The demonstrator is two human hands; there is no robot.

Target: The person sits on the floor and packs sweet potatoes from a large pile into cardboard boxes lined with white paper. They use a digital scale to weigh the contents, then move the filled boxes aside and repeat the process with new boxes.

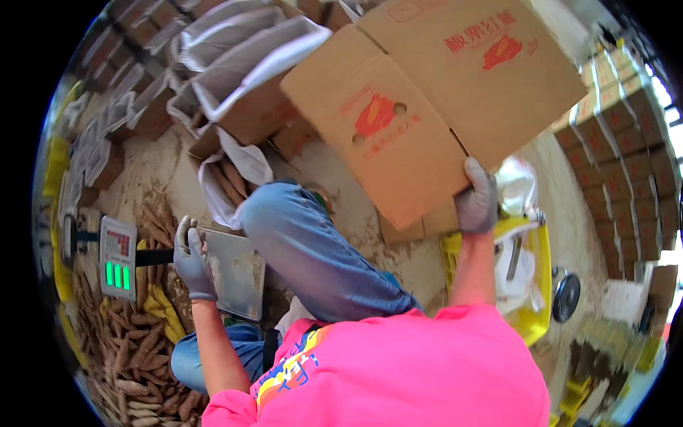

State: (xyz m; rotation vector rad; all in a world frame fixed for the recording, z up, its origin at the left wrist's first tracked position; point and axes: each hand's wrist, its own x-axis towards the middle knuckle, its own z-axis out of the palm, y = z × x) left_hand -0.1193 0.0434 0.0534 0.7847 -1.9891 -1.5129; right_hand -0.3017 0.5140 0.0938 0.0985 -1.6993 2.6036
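Note:
A large brown cardboard box (395, 107) with red print, looking flattened, is held up in front of me at the upper right. My right hand (476, 197), in a grey and white work glove, grips its lower edge with the thumb on the near face. My left hand (193, 261), gloved too, is raised at the left with nothing in it and its fingers apart from the thumb. It is beside the metal platform (235, 272) of a digital scale, whose display (118, 259) glows green. An open carton with a white liner (216, 200) holds sweet potatoes (229, 179) by my knee.
A heap of sweet potatoes (144, 352) covers the lower left floor. Cartons with white liners (256, 69) stand at the upper left. A yellow crate (543, 288) with white bags is at my right, beside a dark round object (566, 298). Strapped cartons (635, 176) are stacked far right.

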